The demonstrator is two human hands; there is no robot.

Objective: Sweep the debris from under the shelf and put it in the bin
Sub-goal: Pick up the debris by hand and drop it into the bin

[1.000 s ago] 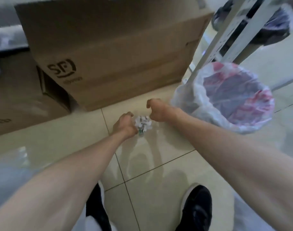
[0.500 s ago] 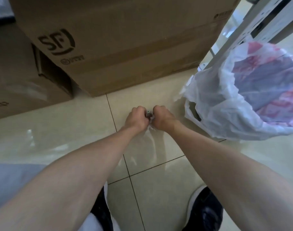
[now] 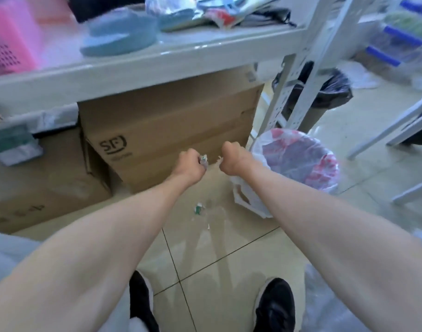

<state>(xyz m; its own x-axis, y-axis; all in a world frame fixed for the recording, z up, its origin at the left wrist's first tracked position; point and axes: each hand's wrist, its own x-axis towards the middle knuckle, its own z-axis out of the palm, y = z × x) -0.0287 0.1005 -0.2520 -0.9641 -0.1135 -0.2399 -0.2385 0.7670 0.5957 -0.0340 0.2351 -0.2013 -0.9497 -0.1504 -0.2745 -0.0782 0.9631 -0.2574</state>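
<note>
- Two fists side by side, slightly apart: left hand (image 3: pixel 189 165) grips crumpled paper scraps (image 3: pixel 203 160), right hand (image 3: pixel 231 159) grips a white scrap (image 3: pixel 219 159).
- Lined bin (image 3: pixel 257 149) stands just right of the right hand.
- Loose scraps (image 3: pixel 198 208) lie on the tiles (image 3: pixel 229 245) below both hands.

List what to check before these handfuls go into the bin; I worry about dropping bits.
1. Left hand grips debris: ok.
2. Right hand grips debris: ok, only a sliver shows.
3. Bin mouth open, liner spread: ok.
4. Hands above bin: not ok, both in front of the cardboard box.
5. Floor picked clean: not ok, scraps lie on the tiles.
6. Pieces slipping from the fists: cannot tell.
</note>
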